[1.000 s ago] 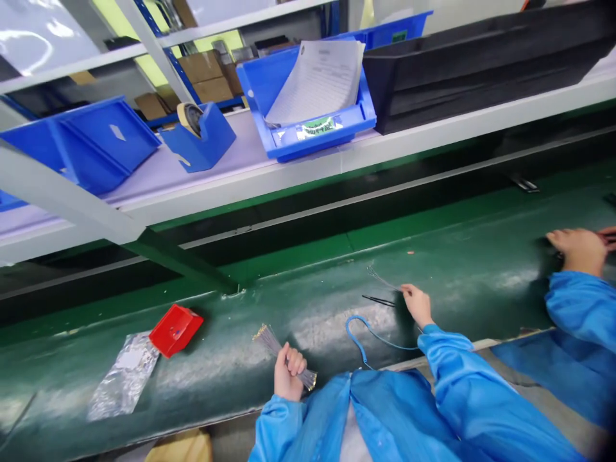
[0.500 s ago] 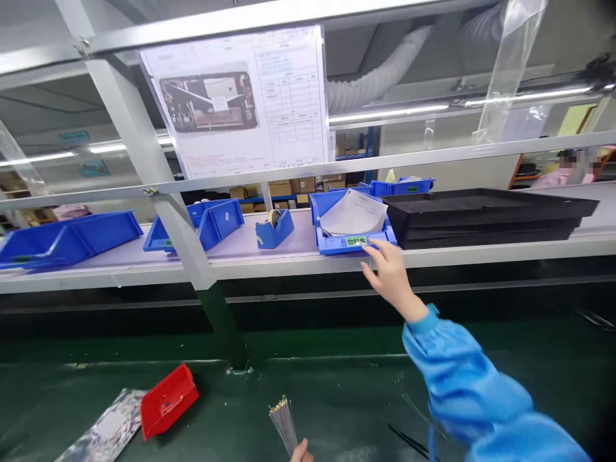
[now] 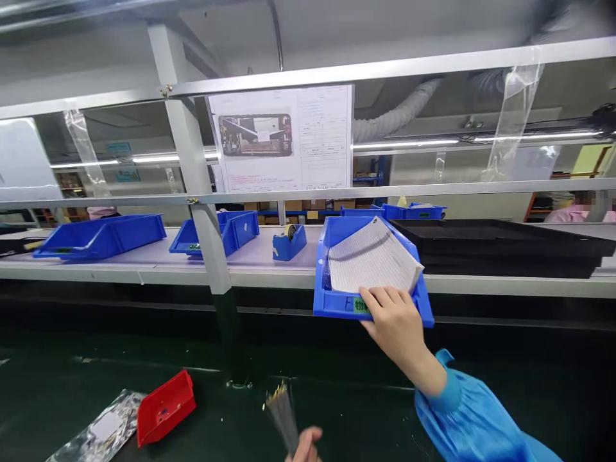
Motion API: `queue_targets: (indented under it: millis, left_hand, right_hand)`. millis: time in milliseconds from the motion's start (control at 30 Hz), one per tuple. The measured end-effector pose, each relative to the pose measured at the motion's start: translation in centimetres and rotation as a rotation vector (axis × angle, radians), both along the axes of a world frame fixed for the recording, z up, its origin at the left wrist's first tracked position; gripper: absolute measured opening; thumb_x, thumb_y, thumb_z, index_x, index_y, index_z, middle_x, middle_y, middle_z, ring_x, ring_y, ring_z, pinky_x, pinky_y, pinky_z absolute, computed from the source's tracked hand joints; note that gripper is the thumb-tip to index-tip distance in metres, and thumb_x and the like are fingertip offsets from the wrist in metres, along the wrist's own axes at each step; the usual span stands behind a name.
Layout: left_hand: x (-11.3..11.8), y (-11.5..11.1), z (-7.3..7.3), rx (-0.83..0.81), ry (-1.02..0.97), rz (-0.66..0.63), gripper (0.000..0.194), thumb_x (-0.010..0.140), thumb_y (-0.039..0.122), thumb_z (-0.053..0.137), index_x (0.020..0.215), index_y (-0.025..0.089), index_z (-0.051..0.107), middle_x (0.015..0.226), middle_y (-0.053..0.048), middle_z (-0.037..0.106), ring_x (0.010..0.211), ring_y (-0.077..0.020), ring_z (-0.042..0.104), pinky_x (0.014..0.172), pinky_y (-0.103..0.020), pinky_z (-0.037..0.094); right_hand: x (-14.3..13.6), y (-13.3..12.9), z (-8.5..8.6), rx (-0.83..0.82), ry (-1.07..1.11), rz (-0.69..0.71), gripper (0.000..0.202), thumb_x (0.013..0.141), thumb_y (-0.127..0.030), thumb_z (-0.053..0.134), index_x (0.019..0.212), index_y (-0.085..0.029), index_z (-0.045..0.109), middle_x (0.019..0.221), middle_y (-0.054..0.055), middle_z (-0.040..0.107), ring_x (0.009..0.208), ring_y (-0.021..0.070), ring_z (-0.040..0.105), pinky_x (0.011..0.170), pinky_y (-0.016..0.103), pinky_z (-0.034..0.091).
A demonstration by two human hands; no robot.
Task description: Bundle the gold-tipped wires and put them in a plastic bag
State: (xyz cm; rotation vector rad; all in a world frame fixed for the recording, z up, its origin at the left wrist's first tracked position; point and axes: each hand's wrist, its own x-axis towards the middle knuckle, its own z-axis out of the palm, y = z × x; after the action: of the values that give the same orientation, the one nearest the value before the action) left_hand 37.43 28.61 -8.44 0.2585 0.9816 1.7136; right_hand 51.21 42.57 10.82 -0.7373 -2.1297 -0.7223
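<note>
My right hand point(image 3: 397, 327), in a blue sleeve, grips the front lip of a blue plastic bin point(image 3: 337, 304). The bin sticks out over the shelf's front edge and tilts toward me. White sheets of paper point(image 3: 370, 260) lie inside it, and my fingers partly cover its green label. At the bottom, my left hand point(image 3: 304, 446) is closed round a bundle of thin grey cables point(image 3: 282, 414) with gold-coloured tips pointing up. Much of that hand lies below the picture's edge.
A red bin point(image 3: 166, 410) with small bits inside lies beside a silvery plastic bag point(image 3: 108, 427) on the green bench. Along the shelf point(image 3: 269, 277) stand a tape dispenser point(image 3: 289, 244), other blue bins point(image 3: 103, 237) and stacked black trays point(image 3: 500, 250). A metal post point(image 3: 192, 147) rises left.
My right hand has taken hold of the blue bin's front lip and drawn the bin forward off the shelf edge. The view has tipped upward. My left hand keeps the cable bundle.
</note>
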Motion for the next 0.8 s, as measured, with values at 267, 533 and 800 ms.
queue_targets:
  millis: [267, 533, 800]
  left_hand:
    - [3.9, 2.8, 8.2, 0.320, 0.108, 0.124, 0.048, 0.048, 0.051, 0.077, 0.065, 0.015, 0.050, 0.043, 0.009, 0.026, 0.040, -0.0027, 0.023, 0.040, -0.018, 0.020]
    - [6.1, 2.0, 7.8, 0.247, 0.116, 0.042, 0.049, 0.047, 0.051, 0.077, 0.065, 0.016, 0.050, 0.046, 0.007, 0.034, 0.043, -0.0042, 0.030, 0.044, -0.020, 0.027]
    - [6.2, 1.6, 8.1, 0.267, 0.127, 0.048, 0.052, 0.046, 0.054, 0.077, 0.057, 0.016, 0.043, 0.042, 0.009, 0.026, 0.041, -0.0031, 0.025, 0.042, -0.019, 0.023]
  right_hand:
    - [2.5, -6.2, -2.5, 0.024, 0.007, 0.192, 0.032, 0.075, -0.015, 0.051, 0.107, -0.013, 0.057, 0.090, 0.011, 0.061, 0.084, 0.0251, 0.051, 0.072, 0.040, 0.037]
    - [8.7, -4.2, 1.7, 0.064, 0.197, 0.096, 0.046, 0.077, -0.050, 0.052, 0.106, -0.015, 0.051, 0.100, 0.014, 0.054, 0.092, 0.0267, 0.050, 0.075, 0.040, 0.042]
    - [9.5, -1.7, 4.3, -0.353, 0.012, -0.152, 0.046, 0.082, -0.048, 0.035, 0.048, -0.018, 0.041, 0.050, 0.001, 0.047, 0.046, 0.0110, 0.041, 0.040, 0.024, 0.021]
